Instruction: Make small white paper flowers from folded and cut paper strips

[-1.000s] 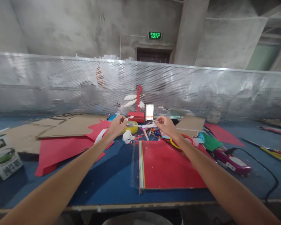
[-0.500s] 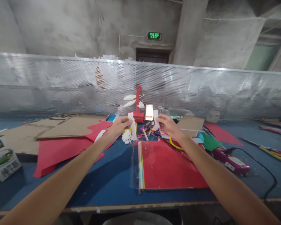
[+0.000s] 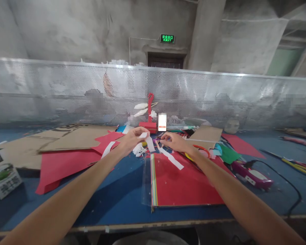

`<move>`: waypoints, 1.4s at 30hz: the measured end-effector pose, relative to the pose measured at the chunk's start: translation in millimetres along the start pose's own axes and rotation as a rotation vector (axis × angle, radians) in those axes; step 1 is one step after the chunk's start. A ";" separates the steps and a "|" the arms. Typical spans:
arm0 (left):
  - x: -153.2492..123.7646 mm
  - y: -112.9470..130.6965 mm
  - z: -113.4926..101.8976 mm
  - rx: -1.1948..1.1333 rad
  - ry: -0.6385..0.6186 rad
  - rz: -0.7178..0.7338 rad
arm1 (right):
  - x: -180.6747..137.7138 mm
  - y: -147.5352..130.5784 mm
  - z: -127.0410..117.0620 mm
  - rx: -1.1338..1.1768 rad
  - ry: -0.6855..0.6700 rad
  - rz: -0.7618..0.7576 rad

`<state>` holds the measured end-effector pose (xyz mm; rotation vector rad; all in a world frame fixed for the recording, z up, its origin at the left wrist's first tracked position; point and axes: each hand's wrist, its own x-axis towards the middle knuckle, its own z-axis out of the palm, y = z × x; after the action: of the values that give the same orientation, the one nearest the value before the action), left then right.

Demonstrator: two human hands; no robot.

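My left hand (image 3: 132, 139) is closed, pinching the top of a short white paper strip (image 3: 149, 142) above the blue table (image 3: 112, 197). My right hand (image 3: 173, 141) is closed on the end of a second white paper strip (image 3: 171, 158) that lies slanting across the red sheet of a coloured paper pack (image 3: 185, 182). Just below my left hand lies a small white fringed paper piece (image 3: 139, 149). The two hands are close together, a short gap between them.
Red paper sheets (image 3: 66, 161) and brown cardboard (image 3: 73, 136) lie at the left, a green-and-white carton (image 3: 3, 172) at the far left. A purple glue gun (image 3: 252, 175) with a black cord lies at the right. A red stand (image 3: 149, 117) and phone (image 3: 162, 121) stand before the perforated metal screen.
A second ago both hands held one strip stretched between them. It then parted into two pieces, and my right hand has lowered its piece onto the red sheet.
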<state>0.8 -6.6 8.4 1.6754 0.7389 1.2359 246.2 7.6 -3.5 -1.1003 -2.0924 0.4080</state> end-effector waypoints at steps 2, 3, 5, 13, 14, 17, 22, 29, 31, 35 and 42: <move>-0.1 -1.0 2.8 0.042 0.019 -0.010 | -1.3 -14.8 2.3 0.187 -0.014 -0.039; -0.2 -2.0 4.3 0.045 0.023 -0.013 | -2.4 -22.8 4.4 0.282 -0.030 -0.052; -0.7 -4.4 7.5 0.030 0.013 -0.009 | -5.0 -36.5 11.4 0.421 -0.038 -0.045; -1.9 -7.9 13.7 0.118 0.016 -0.016 | -2.6 -34.2 35.3 0.505 0.100 -0.036; -1.3 -8.6 12.5 0.136 0.033 -0.028 | -1.5 -32.1 34.3 0.499 0.112 -0.036; 0.7 -11.6 7.0 0.205 0.099 -0.076 | 0.2 -29.3 29.3 0.489 0.145 -0.028; 2.1 -10.5 -1.6 0.329 0.085 0.041 | -1.3 -29.2 25.7 0.467 0.105 -0.015; 3.3 -1.6 -5.0 0.508 -0.012 0.186 | -3.8 -30.2 26.6 0.434 0.018 0.010; 2.7 -1.1 -4.6 0.509 -0.059 0.185 | -4.2 -30.2 26.5 0.416 0.008 0.010; 0.3 -3.9 -1.8 0.547 -0.215 0.128 | -4.7 -27.7 27.0 0.373 -0.037 -0.019; 0.7 -7.0 -4.4 0.698 -0.260 0.143 | -4.8 -22.8 29.4 0.322 -0.120 -0.044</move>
<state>-2.9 -1.7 2.7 2.4363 0.9645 0.8653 213.4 -8.0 -13.0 -0.8565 -2.0583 0.7750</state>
